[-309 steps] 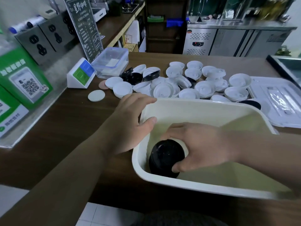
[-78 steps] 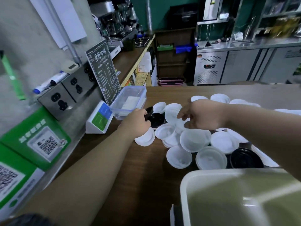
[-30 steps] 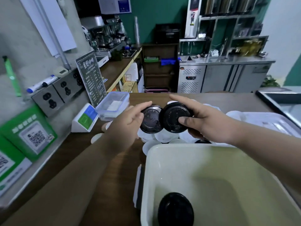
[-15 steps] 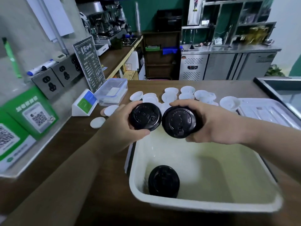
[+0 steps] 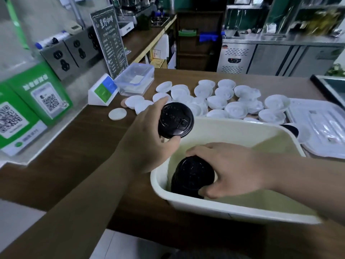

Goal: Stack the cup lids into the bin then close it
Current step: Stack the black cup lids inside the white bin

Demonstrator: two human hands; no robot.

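On the wooden counter (image 5: 74, 146) stands the white bin (image 5: 233, 210). At its near left corner the right hand (image 5: 233, 172) curls its fingers round a black lid (image 5: 192, 174), low inside. Over the bin's far left rim the left hand (image 5: 147, 144) pinches a second black lid (image 5: 175, 120). Many white lids (image 5: 235, 109) lie behind the bin.
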